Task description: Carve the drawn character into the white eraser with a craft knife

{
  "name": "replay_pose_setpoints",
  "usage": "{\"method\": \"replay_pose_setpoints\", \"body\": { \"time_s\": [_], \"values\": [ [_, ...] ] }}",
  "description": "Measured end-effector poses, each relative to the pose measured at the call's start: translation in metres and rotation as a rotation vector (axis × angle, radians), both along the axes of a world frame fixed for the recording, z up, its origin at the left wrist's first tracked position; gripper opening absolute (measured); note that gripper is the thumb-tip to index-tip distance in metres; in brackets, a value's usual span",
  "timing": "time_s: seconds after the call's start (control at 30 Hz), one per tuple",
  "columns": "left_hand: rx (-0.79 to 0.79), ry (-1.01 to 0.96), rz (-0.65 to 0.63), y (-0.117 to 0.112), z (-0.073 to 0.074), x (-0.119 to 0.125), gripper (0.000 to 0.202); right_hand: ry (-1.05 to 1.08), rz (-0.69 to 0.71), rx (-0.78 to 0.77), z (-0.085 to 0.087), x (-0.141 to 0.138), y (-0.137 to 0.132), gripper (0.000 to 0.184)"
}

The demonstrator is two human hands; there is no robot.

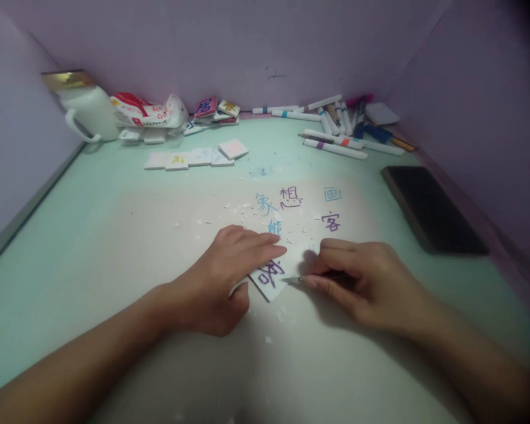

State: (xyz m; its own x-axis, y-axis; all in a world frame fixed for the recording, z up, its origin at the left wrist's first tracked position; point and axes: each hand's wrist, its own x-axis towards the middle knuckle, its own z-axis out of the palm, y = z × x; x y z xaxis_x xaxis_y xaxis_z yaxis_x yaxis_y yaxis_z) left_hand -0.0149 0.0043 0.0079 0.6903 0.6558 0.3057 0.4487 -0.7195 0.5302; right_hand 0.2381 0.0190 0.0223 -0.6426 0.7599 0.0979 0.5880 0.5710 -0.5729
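A small white square tile (271, 291) with a purple character on it lies turned cornerwise on the pale table (168, 259). My left hand (234, 277) holds it down, fingers stretched across its upper part and thumb bent at its left side. Pinched in my right hand (353, 282) is a craft knife (295, 280); its pointed blade reaches the tile's right edge, and most of its handle is hidden by my fingers. White chips (281, 315) are scattered around the tile. Beyond my hands, blue and purple characters (290, 198) are written on the table surface.
A dark phone (433, 209) lies at the right. Several white markers (334, 148) are piled at the back right. A row of white tiles (199, 156), stacked coloured tiles (206, 107), a red-and-white plastic packet (148, 112) and a white mug (90, 112) stand along the back left.
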Motion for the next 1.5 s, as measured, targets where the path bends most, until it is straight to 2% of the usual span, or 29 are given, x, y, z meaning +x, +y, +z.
{"method": "replay_pose_setpoints", "body": {
  "time_s": [0.17, 0.23, 0.37, 0.6, 0.87, 1.37, 1.5],
  "values": [
    [0.037, 0.113, 0.211, -0.015, 0.005, 0.009, 0.06, -0.025, -0.064, 0.073, 0.0, -0.007, -0.009, 0.017],
    [0.04, 0.131, 0.246, -0.018, 0.005, 0.013, 0.056, -0.032, -0.094, 0.096, 0.0, -0.009, -0.012, 0.017],
    [0.034, 0.11, 0.231, -0.017, 0.003, 0.016, 0.049, -0.078, -0.093, 0.134, -0.002, -0.012, -0.015, 0.017],
    [0.01, 0.074, 0.22, -0.017, 0.002, 0.015, 0.049, -0.117, -0.14, 0.214, -0.003, -0.014, -0.018, 0.02],
    [-0.021, 0.06, 0.216, -0.017, 0.004, 0.015, 0.047, -0.149, -0.127, 0.292, -0.001, -0.016, -0.02, 0.022],
    [-0.023, 0.045, 0.212, -0.016, 0.004, 0.015, 0.047, -0.104, -0.146, 0.192, -0.001, -0.016, -0.022, 0.024],
    [-0.026, 0.053, 0.211, -0.016, 0.004, 0.015, 0.047, -0.12, -0.093, 0.18, 0.0, -0.014, -0.021, 0.023]
  ]
}}
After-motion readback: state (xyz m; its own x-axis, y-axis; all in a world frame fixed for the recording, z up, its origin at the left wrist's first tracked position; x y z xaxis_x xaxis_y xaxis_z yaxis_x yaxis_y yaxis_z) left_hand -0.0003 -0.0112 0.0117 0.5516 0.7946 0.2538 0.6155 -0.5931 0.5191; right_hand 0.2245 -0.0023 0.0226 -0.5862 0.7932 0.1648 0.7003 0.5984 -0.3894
